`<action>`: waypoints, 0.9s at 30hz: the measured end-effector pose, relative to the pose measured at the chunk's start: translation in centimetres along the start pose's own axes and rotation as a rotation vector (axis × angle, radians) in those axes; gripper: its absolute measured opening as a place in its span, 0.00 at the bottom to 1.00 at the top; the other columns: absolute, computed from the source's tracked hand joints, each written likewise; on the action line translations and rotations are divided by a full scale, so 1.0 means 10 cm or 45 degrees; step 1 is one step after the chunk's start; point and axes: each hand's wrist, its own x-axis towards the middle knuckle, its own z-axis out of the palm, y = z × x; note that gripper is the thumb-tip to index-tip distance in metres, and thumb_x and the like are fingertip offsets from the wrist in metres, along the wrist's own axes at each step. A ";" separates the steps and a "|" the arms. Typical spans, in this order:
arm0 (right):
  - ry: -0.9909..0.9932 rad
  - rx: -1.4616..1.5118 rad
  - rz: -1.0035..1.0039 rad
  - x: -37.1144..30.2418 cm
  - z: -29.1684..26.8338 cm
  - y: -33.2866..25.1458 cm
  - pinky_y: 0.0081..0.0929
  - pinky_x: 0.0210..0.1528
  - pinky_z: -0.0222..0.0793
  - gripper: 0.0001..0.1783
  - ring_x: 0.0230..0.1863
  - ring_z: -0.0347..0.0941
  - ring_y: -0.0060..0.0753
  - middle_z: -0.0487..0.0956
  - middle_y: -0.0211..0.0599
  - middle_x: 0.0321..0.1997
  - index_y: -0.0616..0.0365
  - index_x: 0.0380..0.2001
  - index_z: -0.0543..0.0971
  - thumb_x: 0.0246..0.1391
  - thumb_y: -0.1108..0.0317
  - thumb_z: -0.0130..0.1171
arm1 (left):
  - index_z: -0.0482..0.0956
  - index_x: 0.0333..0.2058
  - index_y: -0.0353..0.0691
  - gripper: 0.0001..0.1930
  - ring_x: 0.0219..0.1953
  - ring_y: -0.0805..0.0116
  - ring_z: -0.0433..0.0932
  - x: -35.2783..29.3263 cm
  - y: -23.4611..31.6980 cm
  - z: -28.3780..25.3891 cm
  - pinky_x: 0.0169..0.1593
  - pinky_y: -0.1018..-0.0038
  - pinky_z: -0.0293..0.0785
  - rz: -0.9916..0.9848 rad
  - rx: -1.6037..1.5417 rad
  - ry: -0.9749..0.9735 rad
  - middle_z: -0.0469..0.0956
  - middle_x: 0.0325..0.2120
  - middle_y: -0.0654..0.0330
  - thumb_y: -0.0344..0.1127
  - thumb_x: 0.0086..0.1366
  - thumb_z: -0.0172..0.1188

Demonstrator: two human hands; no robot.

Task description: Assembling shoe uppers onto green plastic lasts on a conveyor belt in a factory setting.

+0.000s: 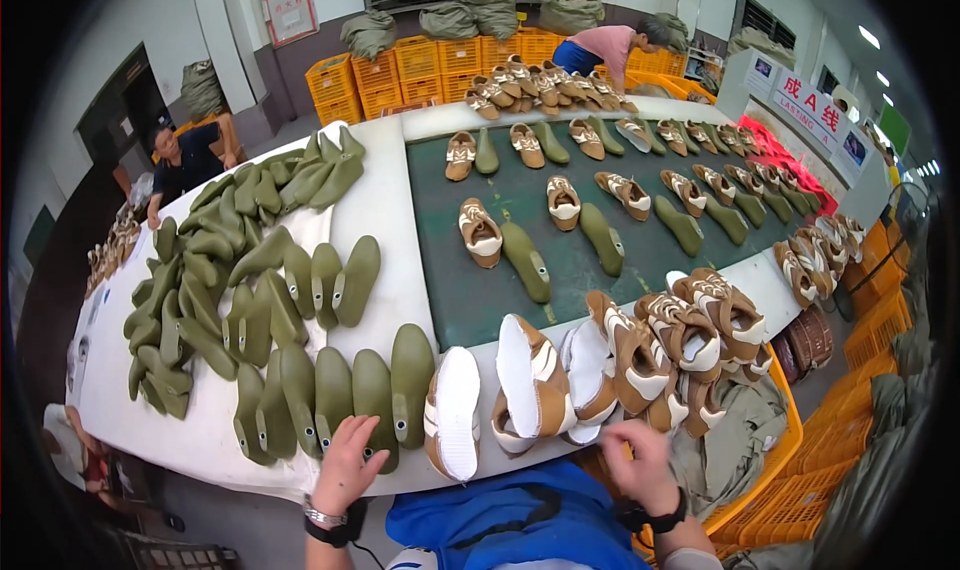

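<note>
Left grip [349, 463] spreads near green shoe lasts [412, 375], apparently rowed for reach; right grip [637, 466], apart, hovers by sneakers [632, 370].

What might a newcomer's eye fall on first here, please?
Probably the heap of green shoe lasts covering much of the white tabletop at left. Then the brown-and-white shoes, lined up among lasts on the dark green surface, centre to right. Lower centre, the left hand is by the front lasts.
</note>
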 end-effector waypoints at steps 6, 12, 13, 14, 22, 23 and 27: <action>-1.015 0.227 0.260 -0.24 0.50 0.31 0.31 0.32 0.72 0.09 0.28 0.77 0.40 0.79 0.42 0.28 0.55 0.37 0.79 0.52 0.66 0.58 | 0.69 0.51 0.36 0.30 0.57 0.39 0.61 -0.15 -0.19 0.66 0.58 0.54 0.61 -0.126 0.064 0.239 0.62 0.55 0.44 0.32 0.47 0.67; -0.819 -0.726 0.806 -0.97 -0.18 1.38 0.40 0.36 0.73 0.17 0.31 0.77 0.48 0.81 0.43 0.28 0.50 0.35 0.81 0.48 0.52 0.58 | 0.71 0.49 0.35 0.28 0.59 0.40 0.58 -0.14 -0.30 0.65 0.60 0.54 0.58 -0.214 -0.131 0.285 0.62 0.55 0.45 0.34 0.48 0.68; -0.789 -0.887 0.975 -1.03 -0.33 1.47 0.41 0.37 0.73 0.18 0.33 0.77 0.49 0.81 0.43 0.29 0.51 0.35 0.81 0.46 0.51 0.59 | 0.71 0.49 0.34 0.28 0.59 0.40 0.58 -0.13 -0.30 0.64 0.60 0.54 0.57 -0.242 -0.168 0.284 0.63 0.55 0.45 0.35 0.48 0.68; -0.762 -1.000 1.040 -1.20 -0.45 1.62 0.41 0.42 0.72 0.23 0.39 0.77 0.49 0.81 0.44 0.35 0.52 0.40 0.80 0.45 0.48 0.60 | 0.71 0.49 0.34 0.28 0.60 0.40 0.57 -0.10 -0.30 0.64 0.60 0.54 0.57 -0.241 -0.140 0.284 0.63 0.54 0.45 0.36 0.48 0.68; -0.863 -0.608 1.380 -2.44 -0.08 2.76 0.39 0.46 0.71 0.32 0.43 0.76 0.50 0.80 0.50 0.41 0.58 0.40 0.80 0.44 0.40 0.58 | 0.72 0.47 0.32 0.24 0.54 0.45 0.65 0.26 -0.15 0.70 0.58 0.57 0.61 -0.057 0.279 0.286 0.71 0.48 0.47 0.39 0.54 0.64; -0.829 -0.654 1.428 -2.47 0.06 2.84 0.39 0.44 0.71 0.31 0.41 0.77 0.50 0.81 0.50 0.38 0.59 0.36 0.81 0.44 0.40 0.57 | 0.73 0.47 0.31 0.23 0.50 0.49 0.70 0.28 -0.06 0.60 0.57 0.59 0.64 0.003 0.373 0.289 0.74 0.46 0.48 0.43 0.59 0.61; -0.703 -0.737 1.621 -2.17 0.23 2.56 0.40 0.44 0.73 0.24 0.40 0.78 0.50 0.80 0.52 0.36 0.60 0.36 0.81 0.43 0.51 0.55 | 0.77 0.41 0.32 0.21 0.49 0.45 0.69 0.21 -0.09 0.62 0.56 0.57 0.64 -0.033 0.306 0.341 0.76 0.42 0.48 0.44 0.56 0.63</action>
